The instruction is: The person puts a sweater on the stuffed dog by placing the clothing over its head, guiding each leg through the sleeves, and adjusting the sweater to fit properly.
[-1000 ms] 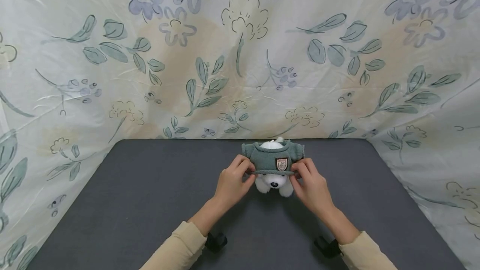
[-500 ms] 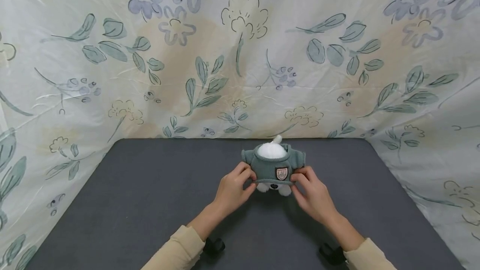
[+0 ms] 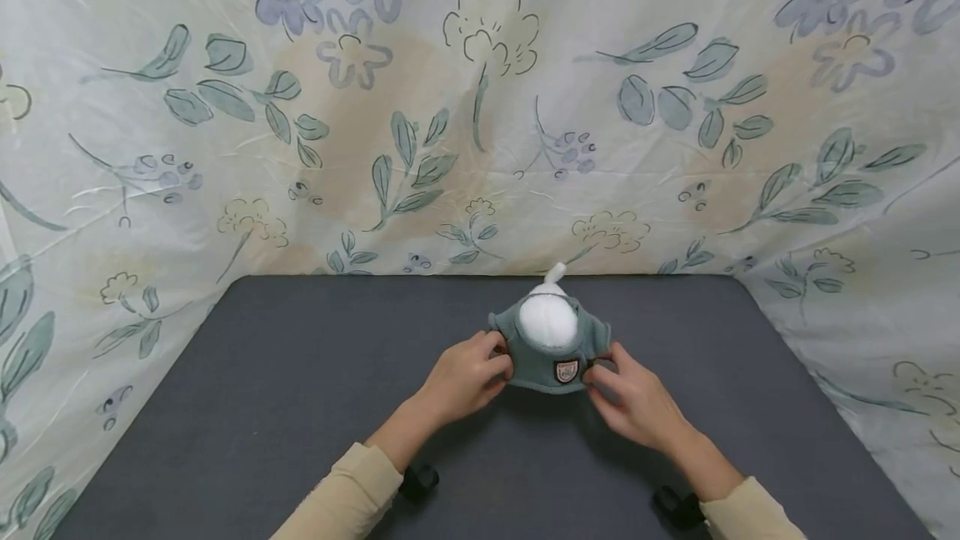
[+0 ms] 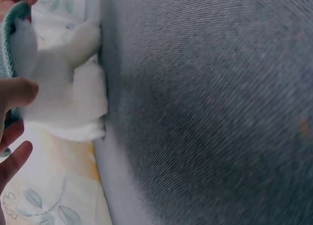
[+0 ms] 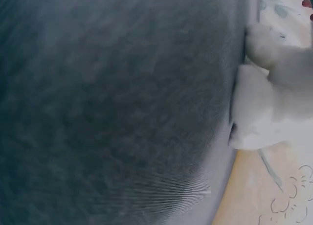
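Note:
A white plush dog (image 3: 548,319) stands on the table, its lower part also showing as white fur (image 4: 54,88) in the left wrist view and as a furry body (image 5: 254,98) in the right one. A small green knit sweater (image 3: 536,369) with a shield badge hangs over it. White plush bulges through the neck opening, and a thin white piece sticks up behind. The face is hidden under the sweater in the head view. My left hand (image 3: 468,375) pinches the sweater's left lower side. On its right lower side, my right hand (image 3: 633,398) grips the cloth.
The dark grey table (image 3: 300,373) has its far edge just behind the toy. A floral curtain (image 3: 420,148) hangs along the back and sides. Black wrist devices (image 3: 418,482) are strapped under both forearms.
Both hands have drawn the sweater's hem down and toward me, covering the dog's nose and front paws. More white plush now shows through the neck opening.

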